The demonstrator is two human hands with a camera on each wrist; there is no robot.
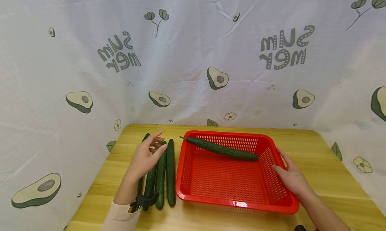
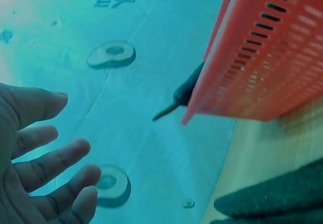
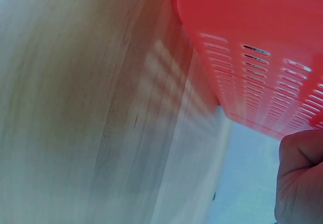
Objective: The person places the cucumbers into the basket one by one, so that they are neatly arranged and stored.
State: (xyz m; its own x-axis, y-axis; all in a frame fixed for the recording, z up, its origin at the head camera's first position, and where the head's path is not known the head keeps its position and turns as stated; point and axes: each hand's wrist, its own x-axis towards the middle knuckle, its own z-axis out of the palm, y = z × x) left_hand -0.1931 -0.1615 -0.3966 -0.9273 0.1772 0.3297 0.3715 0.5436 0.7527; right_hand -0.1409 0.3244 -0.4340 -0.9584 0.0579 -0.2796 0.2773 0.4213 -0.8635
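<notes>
My left hand (image 1: 147,157) hovers over several dark green cucumbers (image 1: 171,174) lying side by side on the table, its fingers loosely bent and holding nothing. In the left wrist view that hand (image 2: 45,158) is apart from the red basket (image 2: 267,47). One cucumber (image 1: 223,149) lies along the far side of the red plastic basket (image 1: 226,180), its thin stem poking past the left rim. On the right, my right hand (image 1: 292,177) grips the basket's rim, thumb on the inside; in the right wrist view the hand (image 3: 303,178) is partly cut off at the edge.
The wooden table (image 1: 313,150) ends at the back against a white cloth (image 1: 187,56) printed with avocados, flowers and lettering. That cloth also rises at both sides. A black wrist strap (image 1: 146,200) circles my left wrist, above the cucumbers' near ends.
</notes>
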